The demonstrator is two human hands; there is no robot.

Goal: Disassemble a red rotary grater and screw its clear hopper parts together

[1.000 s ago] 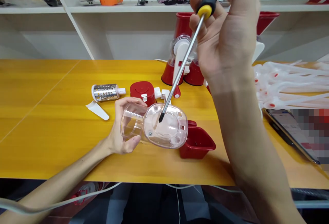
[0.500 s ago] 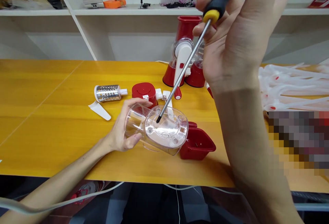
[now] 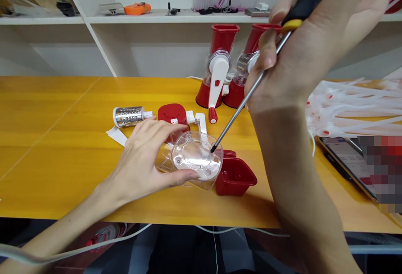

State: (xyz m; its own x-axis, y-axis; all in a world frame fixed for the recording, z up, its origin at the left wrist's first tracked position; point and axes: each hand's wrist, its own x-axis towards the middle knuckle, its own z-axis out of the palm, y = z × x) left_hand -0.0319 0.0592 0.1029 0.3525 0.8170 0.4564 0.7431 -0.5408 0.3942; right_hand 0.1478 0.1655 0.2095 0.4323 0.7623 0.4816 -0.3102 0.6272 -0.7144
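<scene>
My left hand (image 3: pixel 147 156) is wrapped round a clear plastic grater housing (image 3: pixel 196 154), its flat end with screw holes turned up toward me. In my right hand (image 3: pixel 292 52) is a screwdriver (image 3: pixel 240 108) with a black and yellow handle. Its dark tip is over the right part of the housing's end; whether it touches cannot be told. Just right of the housing stands a red plastic hopper (image 3: pixel 235 177) with tiny bits inside. Behind my left hand lie a red base part (image 3: pixel 172 112), a metal grater drum (image 3: pixel 128 116) and a white plastic piece (image 3: pixel 117 135).
Two red rotary graters (image 3: pixel 216 73) stand at the back of the yellow table (image 3: pixel 47 148). White plastic parts (image 3: pixel 354 106) are heaped at the right, with a phone (image 3: pixel 348 161) in front. A shelf (image 3: pixel 141 17) holds an orange tool (image 3: pixel 137 9) and purple pieces. A cable (image 3: pixel 125 235) crosses below the table edge.
My left hand has shifted its hold, with fingers and thumb now further over the housing. The screwdriver and my right hand have moved to the right, and the tip sits further right on the housing.
</scene>
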